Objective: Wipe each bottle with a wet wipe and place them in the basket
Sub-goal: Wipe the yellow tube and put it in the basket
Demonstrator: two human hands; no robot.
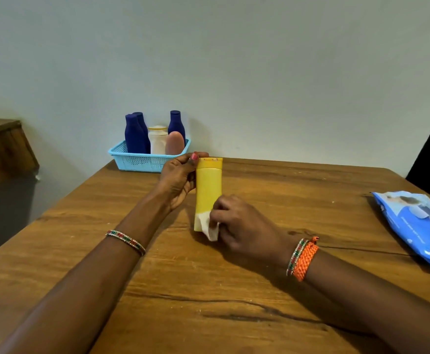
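Right hand [237,226] pinching wet wipe [210,226] against base of yellow bottle [208,192], held above table [209,302] at cap by left hand [178,180]; best wiped full-length, turning, before basket [142,160].

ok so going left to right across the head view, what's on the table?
Basket of bottles at the far edge → left hand → yellow bottle → right hand, which presses a wipe to the bottle's lower end → blue wipes pack at the right edge.
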